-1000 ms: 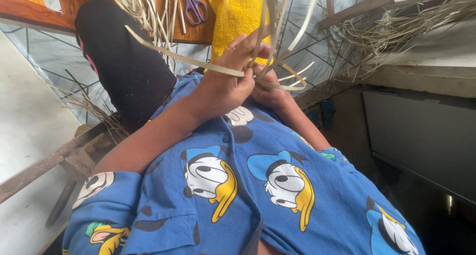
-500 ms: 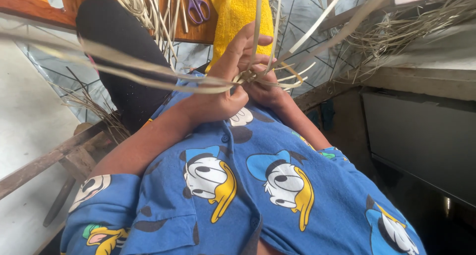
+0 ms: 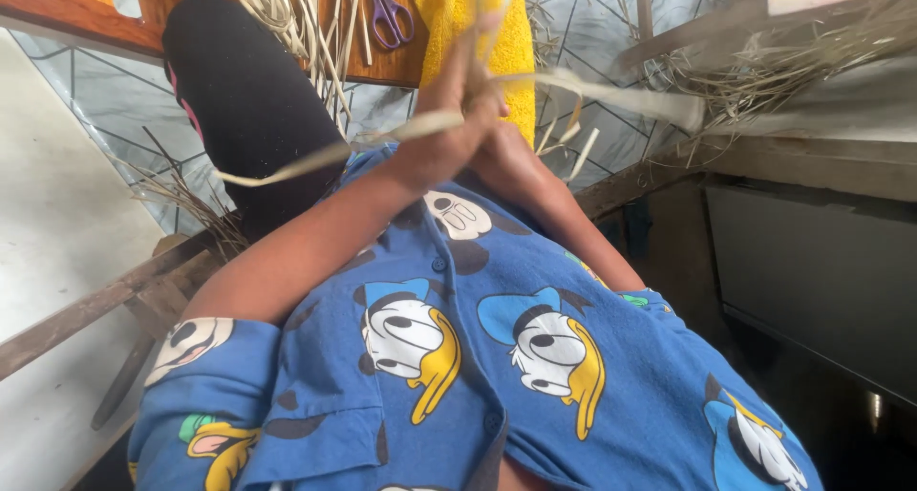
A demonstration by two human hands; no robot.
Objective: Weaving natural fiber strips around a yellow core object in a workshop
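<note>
**Straw strip pinched tight above the lap**

Pale dried strip (image 3: 401, 133) runs taut between both hands, raised over the blue shirt (image 3: 497, 357). Left hand (image 3: 444, 133) closes its grip on it; the right hand (image 3: 506, 157), pressed behind, seems clamped too. Best kept evenly tensioned, flat, untwisted. No containers visible; purple scissors (image 3: 390, 18) lie on the wooden board's (image 3: 95, 13) edge beside loose straw (image 3: 296, 23).

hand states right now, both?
Left hand: closed on pale straw strips, pressed against the other hand.
Right hand: mostly hidden behind the left; touching the strips, grip cannot be told.
</note>
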